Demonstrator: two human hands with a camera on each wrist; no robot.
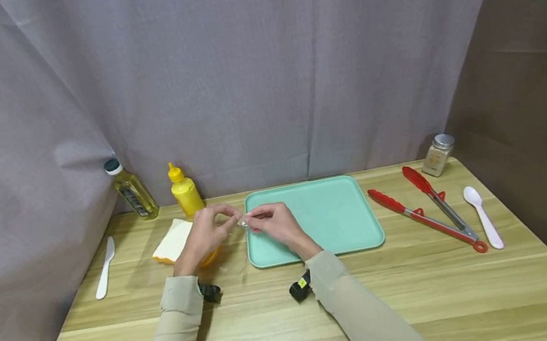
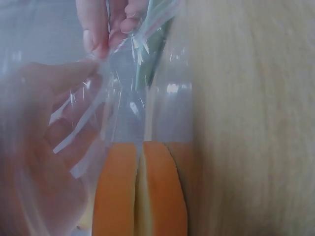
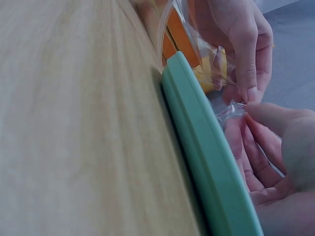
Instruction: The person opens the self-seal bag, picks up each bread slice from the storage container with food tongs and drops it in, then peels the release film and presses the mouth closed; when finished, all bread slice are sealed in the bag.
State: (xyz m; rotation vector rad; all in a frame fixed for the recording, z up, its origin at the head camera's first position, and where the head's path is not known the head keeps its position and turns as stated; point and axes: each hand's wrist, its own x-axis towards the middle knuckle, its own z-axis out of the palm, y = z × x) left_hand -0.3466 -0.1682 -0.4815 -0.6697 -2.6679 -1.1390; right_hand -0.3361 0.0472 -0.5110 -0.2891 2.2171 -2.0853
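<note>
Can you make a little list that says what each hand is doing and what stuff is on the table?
left hand: pinches the clear plastic bag
right hand: pinches the same bag's top
in the bag: bread slices with orange crust
tray: green, beside the hands
left side: white knife, oil bottle, yellow squeeze bottle
right side: red tongs, white spoon, spice jar

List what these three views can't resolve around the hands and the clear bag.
- Head view: the clear bag is nearly invisible; its outline is lost between the left hand and right hand.
- Left wrist view: plastic film blurs the left hand; the orange-crusted bread is cut off by the bottom edge.
- Right wrist view: the green tray rim hides the tray's surface.
</note>
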